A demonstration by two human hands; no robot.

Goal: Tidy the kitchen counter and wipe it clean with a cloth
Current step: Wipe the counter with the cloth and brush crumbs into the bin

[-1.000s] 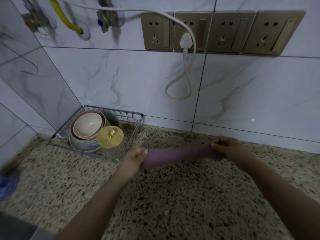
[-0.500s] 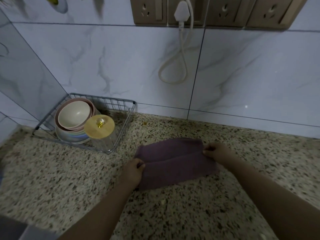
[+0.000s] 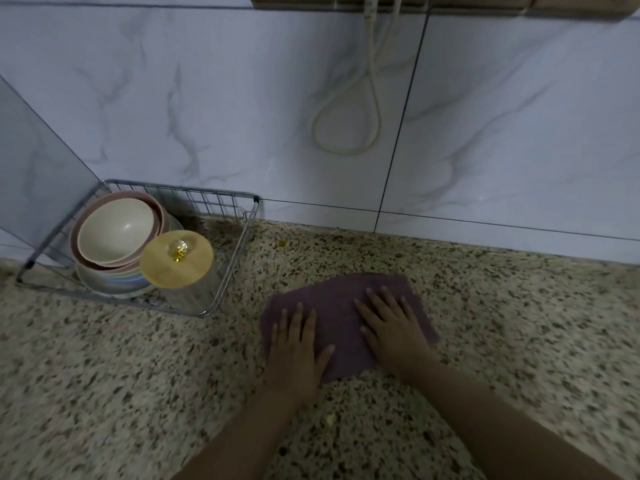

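A purple cloth [image 3: 337, 304] lies spread flat on the speckled granite counter [image 3: 121, 368], near the middle of the head view. My left hand [image 3: 298, 344] rests palm down on the cloth's left part with fingers apart. My right hand [image 3: 391, 323] presses flat on its right part, fingers spread too. Neither hand pinches the fabric. A small yellow crumb [image 3: 330, 418] lies on the counter just in front of the cloth, between my forearms. Another yellowish speck [image 3: 282, 242] sits near the wall behind the cloth.
A wire basket [image 3: 239, 251] stands at the back left against the tiled wall, holding stacked bowls [image 3: 116, 237] and a glass jar with a bamboo lid [image 3: 176, 259]. A white cord [image 3: 374, 109] loops down the wall from the sockets above.
The cloth, stretched in the air between both hands a second ago, came down onto the counter. Both hands let go of its edges and now lie flat on top of it.
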